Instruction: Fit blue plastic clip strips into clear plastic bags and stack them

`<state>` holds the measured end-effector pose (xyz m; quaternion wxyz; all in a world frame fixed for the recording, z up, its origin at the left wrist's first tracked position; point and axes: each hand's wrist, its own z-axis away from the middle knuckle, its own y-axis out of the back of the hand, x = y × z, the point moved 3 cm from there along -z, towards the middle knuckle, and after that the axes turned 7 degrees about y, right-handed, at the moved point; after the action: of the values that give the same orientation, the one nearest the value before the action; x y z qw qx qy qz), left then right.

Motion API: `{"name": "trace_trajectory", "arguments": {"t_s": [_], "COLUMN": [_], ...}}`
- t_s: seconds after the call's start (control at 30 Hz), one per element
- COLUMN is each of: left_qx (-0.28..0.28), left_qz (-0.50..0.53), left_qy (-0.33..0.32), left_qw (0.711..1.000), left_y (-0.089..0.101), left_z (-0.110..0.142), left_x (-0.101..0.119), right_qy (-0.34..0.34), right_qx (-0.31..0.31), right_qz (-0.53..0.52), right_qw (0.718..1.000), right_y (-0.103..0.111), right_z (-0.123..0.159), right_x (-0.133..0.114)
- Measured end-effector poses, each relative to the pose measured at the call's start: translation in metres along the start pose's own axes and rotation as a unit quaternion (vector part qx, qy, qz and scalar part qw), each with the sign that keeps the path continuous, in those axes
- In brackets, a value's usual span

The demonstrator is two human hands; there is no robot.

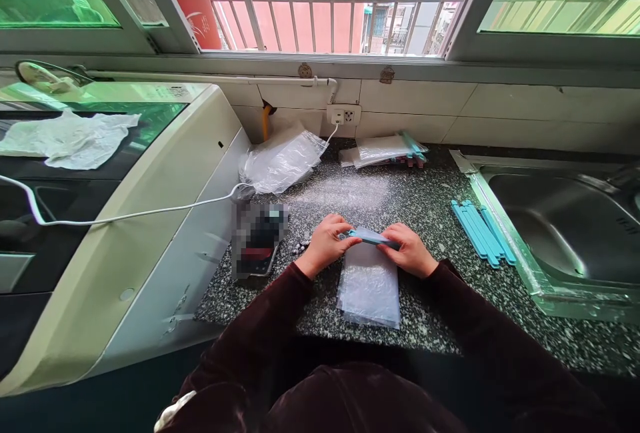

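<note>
My left hand (pixel 329 241) pinches one end of a light-blue plastic strip (pixel 371 238), thumb in front and fingers behind. At its other end, my right hand (pixel 409 251) closes on the same strip, partly covering it. The strip lies along the top of a clear plastic bag (pixel 373 279). Below my hands, this bag and what looks like more clear film overlap on the speckled countertop; how many layers there are I cannot tell. Close by my left hand are a few small dark and white bits (pixel 303 245). Several matching blue strips (pixel 483 233) lie side by side to the right.
A blurred phone-like device (pixel 257 243) lies left. Clear plastic bags (pixel 287 158) are piled behind it. Film with blue and dark-red strips (pixel 385 149) rests near the wall. A metal sink (pixel 565 226) borders the right, a washing machine (pixel 200 153) the left, with a white cable (pixel 135 213) across it.
</note>
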<state>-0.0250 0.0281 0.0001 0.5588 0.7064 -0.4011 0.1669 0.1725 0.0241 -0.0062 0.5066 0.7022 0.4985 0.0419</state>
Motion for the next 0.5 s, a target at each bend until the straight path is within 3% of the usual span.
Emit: {"name": "trace_trajectory", "arguments": {"t_s": [0.5], "left_qx": [-0.01], "left_qz": [0.02], "left_qy": [0.004], "left_qw": [1.0], "left_y": [0.0017], "left_z": [0.0003], "left_x": [0.0032], "right_qy": [-0.004], "right_qx": [0.002], "right_qz": [-0.002], "right_qw": [1.0], "right_y": [-0.0008], "right_z": [-0.0006], "right_x": [0.0006]}}
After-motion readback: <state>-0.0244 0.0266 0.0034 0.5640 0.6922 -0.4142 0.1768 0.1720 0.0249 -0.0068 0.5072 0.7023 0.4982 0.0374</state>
